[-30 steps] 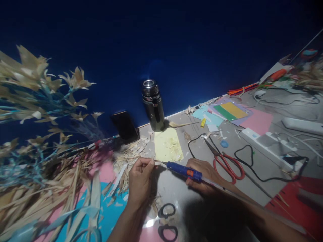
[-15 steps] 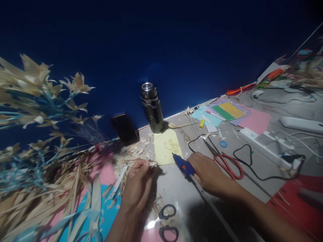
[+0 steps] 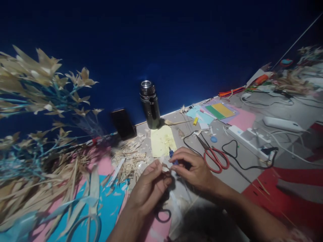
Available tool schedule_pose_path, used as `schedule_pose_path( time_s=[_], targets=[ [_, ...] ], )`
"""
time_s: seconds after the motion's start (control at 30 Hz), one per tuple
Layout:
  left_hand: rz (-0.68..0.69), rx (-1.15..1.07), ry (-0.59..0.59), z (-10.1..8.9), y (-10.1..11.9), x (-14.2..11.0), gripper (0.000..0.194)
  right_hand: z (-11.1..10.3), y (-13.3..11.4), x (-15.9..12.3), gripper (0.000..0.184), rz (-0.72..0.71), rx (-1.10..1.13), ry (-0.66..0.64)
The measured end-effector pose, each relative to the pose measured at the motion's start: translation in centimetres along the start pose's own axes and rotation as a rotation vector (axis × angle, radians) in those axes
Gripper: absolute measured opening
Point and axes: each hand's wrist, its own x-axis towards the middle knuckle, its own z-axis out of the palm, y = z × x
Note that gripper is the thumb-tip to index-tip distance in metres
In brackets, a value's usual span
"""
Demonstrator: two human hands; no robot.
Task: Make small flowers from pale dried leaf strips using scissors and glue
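My left hand pinches a small pale strip of dried leaf between thumb and fingers. Thumb and fingertips of my right hand close on the strip's other side, so the hands nearly meet. A blue glue gun shows just beyond my right fingers, partly hidden by them. Its tip points at a yellow paper sheet bearing small blobs. Behind the sheet stands a dark steel flask. Red-handled scissors lie right of my right hand. A dark scissor handle shows below my left hand.
Dried leaf flowers on blue stems rise at left above leaf strips and blue paper. A phone leans on the dark wall. At right are a white power strip, cables and coloured paper.
My right hand has released its grip on the glue gun and moved left to the leaf strip. My left hand has moved right with the strip. The view has shifted slightly.
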Motion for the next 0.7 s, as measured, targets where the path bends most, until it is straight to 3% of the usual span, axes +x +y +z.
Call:
schedule_pose_path(
  time_s=[0.13,0.4,0.6,0.7],
  targets=[
    [-0.012,0.055,-0.033,-0.1,-0.4,-0.6,0.026,1.0,-1.2,0.2,0.012,0.02,0.147,-0.042],
    [0.008,0.096,-0.021,-0.1,-0.7,-1.6,0.024,0.9,-1.7,-0.4,0.007,0.027,0.205,-0.107],
    [0.018,0.185,0.01,0.3,-0.9,-2.0,0.027,1.1,-2.3,-1.0,0.011,-0.002,0.142,-0.04],
    [0.052,0.247,0.071,0.2,-0.8,-2.0,0.031,0.2,-2.6,-0.9,0.008,0.053,0.108,-0.002]
  ],
)
